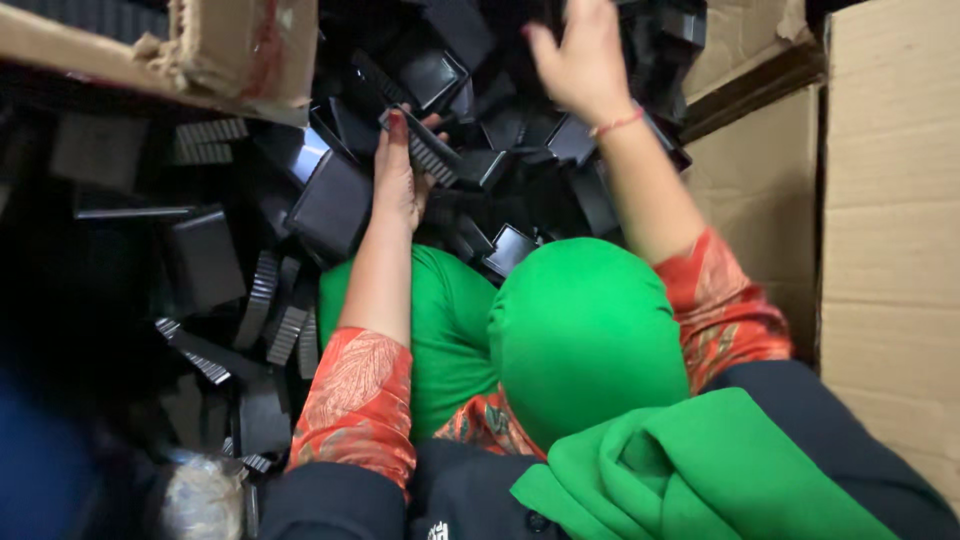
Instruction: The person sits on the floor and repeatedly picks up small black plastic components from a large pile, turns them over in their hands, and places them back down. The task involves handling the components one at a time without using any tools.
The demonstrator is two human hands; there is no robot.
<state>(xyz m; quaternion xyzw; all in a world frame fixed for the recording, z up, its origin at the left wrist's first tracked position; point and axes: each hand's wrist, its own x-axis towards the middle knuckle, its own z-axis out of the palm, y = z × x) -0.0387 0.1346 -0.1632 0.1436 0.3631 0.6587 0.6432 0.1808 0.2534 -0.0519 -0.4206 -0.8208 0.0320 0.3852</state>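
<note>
A heap of black plastic parts [330,205], square trays and ribbed strips, fills the space in front of me. My left hand [398,175] reaches out over my green-clad knee and grips a black ribbed strip [428,148] at the middle of the heap. My right hand [580,60] is raised farther back over the pile, fingers spread, with nothing visibly in it. Both forearms are bare below orange patterned sleeves.
A cardboard box wall [890,230] stands along the right side. A torn cardboard flap [230,50] hangs over the upper left. My green knees [585,330] and a green cloth [690,470] take up the lower middle. A clear plastic bag [200,495] lies at the lower left.
</note>
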